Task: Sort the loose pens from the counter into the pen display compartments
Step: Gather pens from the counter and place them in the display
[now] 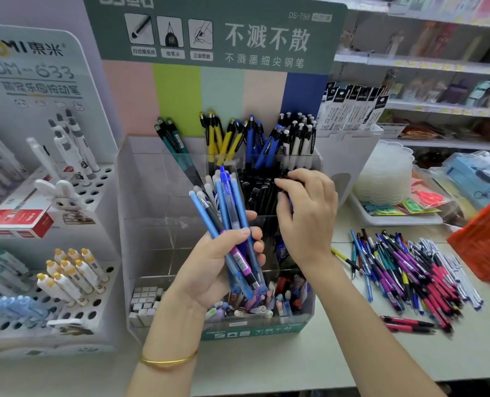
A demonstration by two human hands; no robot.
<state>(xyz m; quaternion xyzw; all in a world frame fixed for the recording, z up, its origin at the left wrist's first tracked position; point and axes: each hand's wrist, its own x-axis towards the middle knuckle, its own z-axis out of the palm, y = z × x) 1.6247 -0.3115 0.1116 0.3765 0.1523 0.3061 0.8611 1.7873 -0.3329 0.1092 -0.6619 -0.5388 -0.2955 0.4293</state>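
Left hand [219, 263] grips blue pens [227, 200] upright before the display [140, 202]; right hand [307, 214], curled, hold unclear, is nearer the loose pile [410, 270].

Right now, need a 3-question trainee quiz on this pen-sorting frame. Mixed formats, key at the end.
1. True or false: the left hand grips a bundle of mostly blue pens.
2. Pick one: relative to the clear pen display, the loose pen pile on the counter lies A) to its left, B) to its right, C) inside it.
3. Fill in: the right hand reaches to a compartment of ___ pens.
Key: 1 true; 2 B; 3 black.
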